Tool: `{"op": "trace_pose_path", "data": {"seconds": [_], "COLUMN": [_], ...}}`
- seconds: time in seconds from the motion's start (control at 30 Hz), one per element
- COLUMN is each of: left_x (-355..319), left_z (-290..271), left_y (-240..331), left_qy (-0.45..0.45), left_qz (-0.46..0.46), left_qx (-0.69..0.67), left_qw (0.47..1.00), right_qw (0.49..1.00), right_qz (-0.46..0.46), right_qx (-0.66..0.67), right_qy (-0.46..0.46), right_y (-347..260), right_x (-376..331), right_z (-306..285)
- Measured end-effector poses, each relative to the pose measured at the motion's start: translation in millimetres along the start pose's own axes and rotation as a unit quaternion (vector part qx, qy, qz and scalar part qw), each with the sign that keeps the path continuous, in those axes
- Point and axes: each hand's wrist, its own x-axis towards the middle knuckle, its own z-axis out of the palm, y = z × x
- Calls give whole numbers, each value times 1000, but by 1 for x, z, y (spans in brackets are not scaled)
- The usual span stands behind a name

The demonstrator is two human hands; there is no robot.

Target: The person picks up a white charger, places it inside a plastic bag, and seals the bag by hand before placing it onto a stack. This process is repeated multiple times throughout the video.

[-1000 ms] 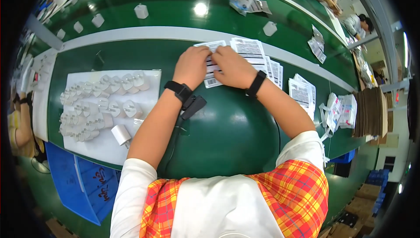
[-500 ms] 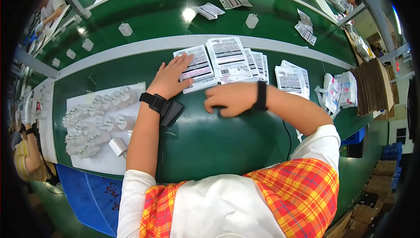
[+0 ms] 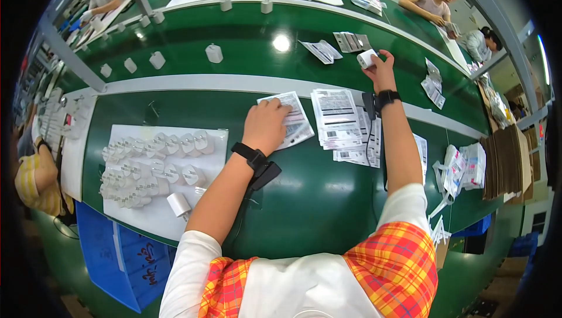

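Out over the far green surface, my right hand (image 3: 380,72) is closed on a white plug-in charger (image 3: 367,58), pinched between thumb and fingers. Printed flat packets, silver and white, lie just beyond it. My left hand (image 3: 266,124) rests on a small stack of printed white packets (image 3: 298,122), its fingers laid over the top one. Beside that stack, a larger fanned pile of the same packets (image 3: 335,116) lies partly under my right wrist strap and its cable. To the left, several white chargers (image 3: 170,172) stand in rows on a white sheet (image 3: 137,129), prongs up.
A pale rail (image 3: 222,82) divides my green table from the far surface, where more chargers (image 3: 214,53) stand spaced out. Folded plastic bags (image 3: 468,166) and stacked brown cardboard (image 3: 500,166) sit at the right. A blue bin (image 3: 126,259) is at lower left. Other people work across and at left.
My right hand has gone from above the near table to the far surface and now holds a charger. My left hand stays on the small stack. The whole view has shifted.
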Motion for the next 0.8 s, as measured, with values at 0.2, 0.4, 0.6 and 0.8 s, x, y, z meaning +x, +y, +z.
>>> {"op": "trace_pose_path", "data": {"seconds": [0.2, 0.4, 0.6, 0.8], "left_x": [2, 1, 4, 2], "left_z": [33, 8, 18, 10], "left_y": [-13, -12, -39, -26], "left_qy": [130, 2, 9, -17], "left_qz": [91, -29, -3, -20], "left_qx": [-7, -167, -156, -154], "left_qw": [987, 985, 988, 988], "right_qw": [928, 888, 819, 839], "right_qz": [39, -184, -325, -292], "right_qx": [76, -262, -386, -374], "right_qy": [-362, -330, -272, -265], "right_y": [-74, -64, -49, -34], "right_x": [-166, -230, -246, -239], "right_z": [79, 89, 85, 97]}}
